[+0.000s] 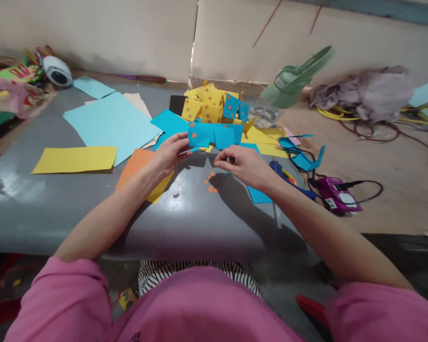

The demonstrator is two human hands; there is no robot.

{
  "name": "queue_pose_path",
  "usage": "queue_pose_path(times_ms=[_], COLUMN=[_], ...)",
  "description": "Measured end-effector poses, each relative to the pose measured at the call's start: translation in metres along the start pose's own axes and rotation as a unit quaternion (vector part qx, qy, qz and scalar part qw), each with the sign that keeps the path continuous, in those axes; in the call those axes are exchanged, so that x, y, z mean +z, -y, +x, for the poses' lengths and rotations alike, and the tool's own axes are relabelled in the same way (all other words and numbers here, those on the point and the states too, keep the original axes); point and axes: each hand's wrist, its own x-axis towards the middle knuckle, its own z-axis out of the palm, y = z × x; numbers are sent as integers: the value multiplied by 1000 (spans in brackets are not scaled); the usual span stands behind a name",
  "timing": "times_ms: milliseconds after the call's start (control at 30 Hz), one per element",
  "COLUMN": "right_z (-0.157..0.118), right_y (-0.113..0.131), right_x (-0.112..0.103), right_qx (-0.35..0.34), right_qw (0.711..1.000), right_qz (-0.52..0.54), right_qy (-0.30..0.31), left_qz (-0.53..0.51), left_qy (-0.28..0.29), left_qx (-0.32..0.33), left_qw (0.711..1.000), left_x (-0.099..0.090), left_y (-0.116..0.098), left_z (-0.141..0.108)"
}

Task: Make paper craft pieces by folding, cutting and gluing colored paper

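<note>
My left hand (173, 154) grips the left end of a blue paper piece (201, 136), holding it up over the grey table (74, 199); my right hand (245, 164) is near its lower edge, fingers curled in, and I can't tell whether they pinch anything. I'd judge this piece barely begun: a few orange squares (194, 135), mostly bare blue. Behind it, dotted yellow pieces (211, 114) look done; loose squares (210, 189) lie unused below
</note>
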Motion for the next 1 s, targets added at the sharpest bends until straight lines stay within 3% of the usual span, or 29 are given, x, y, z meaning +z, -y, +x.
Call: queue_pose_path(times_ms=[133, 333, 1000], right_z=[20, 38, 36], right_y=[10, 16, 21], right_x=[-1, 5, 17], right_qx=[-27, -47, -62], right_qw=[997, 995, 985], right_qz=[-11, -63, -130], right_qy=[-72, -68, -98], left_qz=[6, -7, -22], left_qy=[3, 6, 9], left_qx=[5, 10, -6], left_qw=[1000, 1000, 1000], left_x=[3, 7, 10], left_y=[2, 2, 3], left_z=[-2, -4, -4])
